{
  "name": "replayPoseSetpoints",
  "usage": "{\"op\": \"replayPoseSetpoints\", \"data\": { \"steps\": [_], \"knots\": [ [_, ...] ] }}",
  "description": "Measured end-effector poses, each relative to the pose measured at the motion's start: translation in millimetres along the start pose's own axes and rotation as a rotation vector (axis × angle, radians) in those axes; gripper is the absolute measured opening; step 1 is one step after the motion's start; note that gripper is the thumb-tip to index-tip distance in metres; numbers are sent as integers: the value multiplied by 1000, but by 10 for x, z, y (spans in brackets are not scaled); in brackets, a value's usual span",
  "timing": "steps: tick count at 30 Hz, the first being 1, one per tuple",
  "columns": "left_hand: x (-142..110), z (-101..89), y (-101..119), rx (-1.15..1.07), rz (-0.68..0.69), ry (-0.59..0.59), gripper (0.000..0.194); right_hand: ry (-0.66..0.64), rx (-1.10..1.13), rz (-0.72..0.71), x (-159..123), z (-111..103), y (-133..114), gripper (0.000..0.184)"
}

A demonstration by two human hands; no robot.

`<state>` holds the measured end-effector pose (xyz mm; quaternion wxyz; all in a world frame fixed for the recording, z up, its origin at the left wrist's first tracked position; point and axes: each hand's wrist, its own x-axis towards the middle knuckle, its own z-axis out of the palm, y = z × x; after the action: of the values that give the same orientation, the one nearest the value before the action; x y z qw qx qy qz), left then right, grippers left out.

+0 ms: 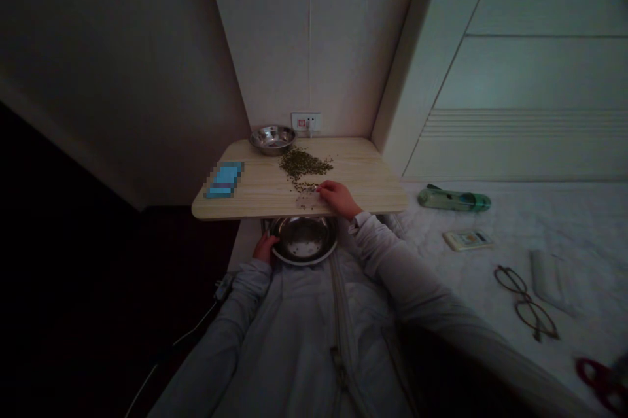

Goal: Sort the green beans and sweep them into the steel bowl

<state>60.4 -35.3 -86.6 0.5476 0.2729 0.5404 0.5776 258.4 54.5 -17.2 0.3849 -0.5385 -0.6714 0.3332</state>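
Left hand (265, 248) had the rim of the lower bowl (304, 240), fingers closed on its side; round, shiny metal, few dark specks inside, just below the surface's near edge. Right hand (338, 199) was pinching a thin see-through piece (307, 198) over the surface (363, 173), material unclear. Small greenish-brown grains (304, 164) lay loose beyond it, grainy heap, ragged edges. Upper bowl (273, 139), also polished metal, sat at the far left corner; blurred blue rectangle (226, 180) near the left edge. Surface was pale wood-grain, rounded corners, against a plain wall (343, 45) with a socket (305, 121). White quilted bed (422, 241) on the right carried glasses (526, 300) and a phone (468, 240). Room dim.
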Motion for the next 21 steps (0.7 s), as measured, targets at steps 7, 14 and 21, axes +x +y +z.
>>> {"op": "replayPoseSetpoints", "data": {
  "steps": [7, 14, 21],
  "knots": [
    [9, -24, -1, 38, 14, 2, 16, 28, 21, 2, 16, 12, 20, 20],
    [-28, 12, -1, -43, -23, 14, 19, 29, 37, 6, 14, 17, 19, 19],
    [-10, -7, -24, -63, -60, 7, 21, 13, 9, 8, 1, 2, 3, 20]
  ]
}}
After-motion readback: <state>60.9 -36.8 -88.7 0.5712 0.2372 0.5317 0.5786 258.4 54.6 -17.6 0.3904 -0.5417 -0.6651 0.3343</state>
